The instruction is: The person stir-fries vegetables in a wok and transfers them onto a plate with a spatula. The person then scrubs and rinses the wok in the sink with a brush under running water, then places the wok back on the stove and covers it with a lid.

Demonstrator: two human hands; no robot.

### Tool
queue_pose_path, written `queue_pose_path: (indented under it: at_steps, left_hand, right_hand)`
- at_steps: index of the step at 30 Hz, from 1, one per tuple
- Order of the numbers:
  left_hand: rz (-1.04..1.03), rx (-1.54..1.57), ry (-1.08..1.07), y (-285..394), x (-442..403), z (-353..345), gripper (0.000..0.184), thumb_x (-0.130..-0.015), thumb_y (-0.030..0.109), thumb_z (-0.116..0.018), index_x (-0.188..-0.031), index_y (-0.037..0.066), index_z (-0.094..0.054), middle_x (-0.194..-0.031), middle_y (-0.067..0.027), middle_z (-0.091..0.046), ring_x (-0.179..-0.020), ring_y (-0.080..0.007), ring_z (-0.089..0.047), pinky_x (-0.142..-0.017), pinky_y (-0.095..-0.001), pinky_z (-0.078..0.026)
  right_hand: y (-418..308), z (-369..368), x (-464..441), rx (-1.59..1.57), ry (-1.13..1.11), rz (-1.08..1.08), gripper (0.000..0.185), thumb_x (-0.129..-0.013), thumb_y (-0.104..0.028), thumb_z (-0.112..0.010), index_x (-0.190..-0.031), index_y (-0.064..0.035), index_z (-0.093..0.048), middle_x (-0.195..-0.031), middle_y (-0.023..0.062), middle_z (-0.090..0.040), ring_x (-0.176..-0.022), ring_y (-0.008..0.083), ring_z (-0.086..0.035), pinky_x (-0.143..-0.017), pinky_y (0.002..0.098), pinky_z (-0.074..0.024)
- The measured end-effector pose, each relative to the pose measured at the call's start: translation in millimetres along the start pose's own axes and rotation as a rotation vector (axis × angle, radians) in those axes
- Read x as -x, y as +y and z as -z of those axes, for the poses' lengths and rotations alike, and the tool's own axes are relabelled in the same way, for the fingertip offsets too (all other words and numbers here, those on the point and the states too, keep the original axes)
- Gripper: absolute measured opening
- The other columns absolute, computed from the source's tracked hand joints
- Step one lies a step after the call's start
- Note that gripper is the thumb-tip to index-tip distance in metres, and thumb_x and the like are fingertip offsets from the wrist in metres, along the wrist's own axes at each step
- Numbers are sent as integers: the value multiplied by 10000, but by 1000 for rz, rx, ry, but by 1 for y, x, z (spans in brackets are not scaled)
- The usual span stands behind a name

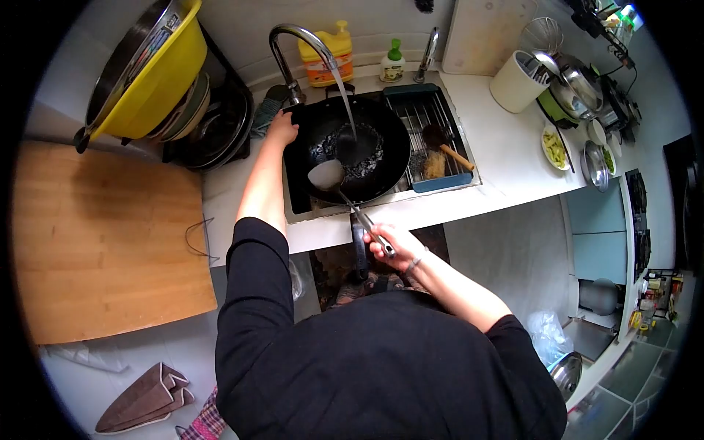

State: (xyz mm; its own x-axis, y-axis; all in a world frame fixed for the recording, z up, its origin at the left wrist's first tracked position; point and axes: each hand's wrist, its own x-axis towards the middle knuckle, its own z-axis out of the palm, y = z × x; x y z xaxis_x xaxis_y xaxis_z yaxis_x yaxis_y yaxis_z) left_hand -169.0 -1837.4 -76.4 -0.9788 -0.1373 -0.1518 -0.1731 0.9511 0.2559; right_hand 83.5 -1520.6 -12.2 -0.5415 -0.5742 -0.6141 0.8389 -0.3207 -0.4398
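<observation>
A black wok (pixel 400 158) sits in the sink under the curved chrome tap (pixel 282 31), and a stream of water (pixel 345 95) runs into it. Water with bubbles lies in its bottom. My right hand (pixel 392 246) is closed round the metal handle of a spatula (pixel 326 174), whose broad head rests over the near left of the wok. Below that handle the wok's own dark handle (pixel 359 246) sticks out over the counter edge. Beside the wok's left rim, close to the tap's base, my left hand (pixel 282 128) has its fingers apart, with nothing seen in them.
Right of the wok, a drying rack (pixel 411 110) holds a wooden-handled brush (pixel 455 156). A yellow jug (pixel 323 55) and a pump bottle (pixel 393 62) stand behind. Stacked basins (pixel 158 81) and a wooden board (pixel 110 235) are left; a plate of cut vegetables (pixel 554 147) is right.
</observation>
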Motion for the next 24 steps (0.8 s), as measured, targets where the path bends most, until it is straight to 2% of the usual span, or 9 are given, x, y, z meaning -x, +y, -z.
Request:
queue_pose_path:
  at_steps: [7,9,10,12,13,17,20,21,24]
  left_hand:
    - [-64,-8,-22,-3,-5,-8,494,-845,223,-558,-1293,58,-433,-1392,-170,-330,-1269,-311,-346,-1024,-378,-325]
    - [-56,6,-16,-4,-9,-11,494,-844,222,-560,-1291,54,-434,-1384,-170,-340,-1266,-307,-351,-1023,-374,-327]
    - [-49,18,-15,-5,-11,-13,493,-844,220,-561,-1289,50,-435,-1377,-170,-349,-1263,-304,-355,-1022,-371,-329]
    - [-31,38,-13,0,-11,-11,488,-843,219,-562,-1283,49,-440,-1374,-169,-351,-1258,-303,-361,-1020,-369,-331]
    - [-18,58,-11,2,-12,-10,482,-842,218,-563,-1278,47,-445,-1372,-169,-353,-1253,-301,-367,-1018,-367,-334]
    - [77,60,-52,12,-18,-4,461,-843,211,-561,-1260,43,-459,-1362,-163,-367,-1253,-292,-366,-1019,-365,-332]
    - [2,4,36,0,-38,-20,443,-832,224,-580,-1226,39,-495,-1287,-181,-444,-1169,-333,-439,-979,-396,-372]
    - [25,2,49,0,-44,-21,398,-813,214,-579,-1162,28,-540,-1221,-195,-496,-1124,-338,-479,-949,-402,-398]
    - [31,7,82,4,-52,-19,312,-785,206,-566,-1016,2,-615,-1056,-224,-580,-1004,-364,-550,-880,-425,-441]
  right_hand:
    - [-14,37,-75,51,1,-42,144,-954,-185,-376,-980,-67,-454,-799,93,-615,-520,92,-507,-436,216,-440]
    - [-21,36,-81,203,-4,-38,270,-965,-191,-341,-1207,-89,-403,-808,115,-625,-481,100,-493,-411,229,-427]
    - [-22,36,-82,258,58,-44,444,-969,-206,-333,-1398,-196,-220,-810,128,-629,-457,111,-486,-404,242,-429]
    - [-26,41,-86,448,18,-3,521,-968,-216,-329,-1432,-276,-102,-819,138,-624,-460,116,-493,-413,247,-444]
    - [-28,43,-88,544,34,-15,518,-961,-227,-345,-1427,-295,-127,-837,138,-621,-468,127,-509,-424,262,-466]
    - [-22,64,-103,1032,21,275,623,-898,-340,-495,-1419,-179,-195,-907,150,-635,-632,192,-639,-488,328,-524]
    - [-53,45,-77,1207,12,71,674,-890,-404,-492,-1425,-180,-149,-762,187,-642,-529,228,-627,-537,355,-529]
    - [-64,37,-65,1276,0,63,714,-881,-446,-483,-1421,-134,-134,-734,221,-628,-467,269,-603,-574,384,-523]
    - [-73,55,-58,1677,50,390,742,-845,-491,-509,-1382,-65,-224,-804,246,-624,-705,346,-631,-682,446,-482]
